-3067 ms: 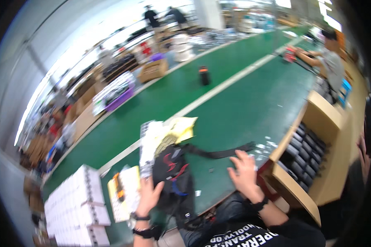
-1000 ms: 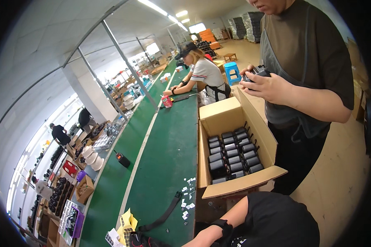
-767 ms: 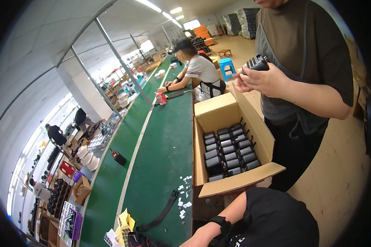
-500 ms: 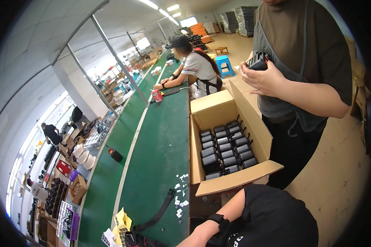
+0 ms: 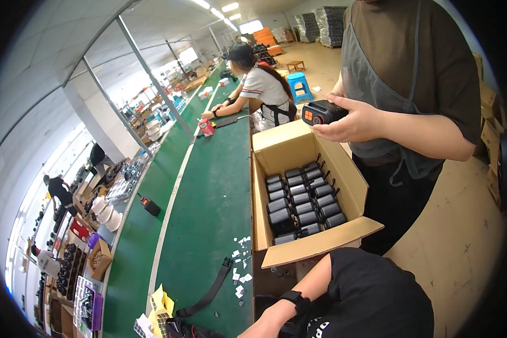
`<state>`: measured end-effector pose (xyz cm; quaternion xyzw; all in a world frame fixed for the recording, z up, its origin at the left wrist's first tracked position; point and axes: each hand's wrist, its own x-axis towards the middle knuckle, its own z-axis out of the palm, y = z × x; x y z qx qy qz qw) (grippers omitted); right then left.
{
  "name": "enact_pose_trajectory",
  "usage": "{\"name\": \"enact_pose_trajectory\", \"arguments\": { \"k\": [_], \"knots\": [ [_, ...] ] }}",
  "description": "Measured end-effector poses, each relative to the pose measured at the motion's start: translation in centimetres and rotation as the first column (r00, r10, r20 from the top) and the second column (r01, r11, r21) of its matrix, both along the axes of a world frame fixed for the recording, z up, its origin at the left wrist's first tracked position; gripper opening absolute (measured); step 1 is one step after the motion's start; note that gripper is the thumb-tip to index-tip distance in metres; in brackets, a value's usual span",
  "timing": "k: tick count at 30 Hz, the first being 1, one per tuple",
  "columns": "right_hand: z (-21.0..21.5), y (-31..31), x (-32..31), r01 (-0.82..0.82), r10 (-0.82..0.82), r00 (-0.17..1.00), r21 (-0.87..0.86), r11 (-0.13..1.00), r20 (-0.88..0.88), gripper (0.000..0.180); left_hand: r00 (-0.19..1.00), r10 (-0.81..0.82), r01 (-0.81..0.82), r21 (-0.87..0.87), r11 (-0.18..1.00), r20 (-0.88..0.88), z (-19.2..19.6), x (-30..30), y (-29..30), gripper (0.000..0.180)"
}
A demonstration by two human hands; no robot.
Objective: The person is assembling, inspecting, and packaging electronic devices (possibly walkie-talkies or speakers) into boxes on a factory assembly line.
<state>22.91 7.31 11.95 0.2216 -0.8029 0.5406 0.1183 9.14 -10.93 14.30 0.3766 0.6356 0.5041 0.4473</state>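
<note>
My right forearm reaches left across the lower edge, out of a black short sleeve, with a dark band on the wrist. Only the back of my right hand (image 5: 263, 329) shows beside the table edge; its fingers are cut off, so their hold is hidden. My left hand is out of view. Close to my right arm stands an open cardboard box (image 5: 277, 257) with several rows of black devices (image 5: 301, 200). Across the box, a co-worker's hands hold a black device with orange panels (image 5: 323, 114). A black strap (image 5: 209, 293) lies on the green table (image 5: 208, 191).
Small white scraps (image 5: 240, 277) and yellow sheets (image 5: 161, 303) lie on the table near me. Farther left stands a black handheld radio (image 5: 149, 205). Another person (image 5: 265, 90) sits along the table's far right side, near a blue stool (image 5: 299, 87). Metal posts rise behind.
The co-worker has lowered the device and moved it left, turning its orange-panelled end into view. The whole scene has shifted slightly left. My right arm keeps nearly the same pose.
</note>
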Motion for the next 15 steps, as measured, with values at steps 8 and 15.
{"name": "enact_pose_trajectory", "arguments": {
  "k": [8, 15],
  "knots": [
    [-1.7, 0.5, -0.8, 0.196, -0.196, 0.981, 0.141, 0.970, -0.013, 0.069, 0.995, 0.012, -0.012, 0.000, 1.000, -0.099, -0.1, -0.7, 2.2, 0.076],
    [-1.4, -0.5, -0.8, 0.438, -0.391, 0.880, 0.147, 0.887, -0.269, 0.065, 0.938, -0.050, 0.091, 0.103, 0.991, -0.344, 1.3, 0.0, 4.3, 0.070]
  ]
}}
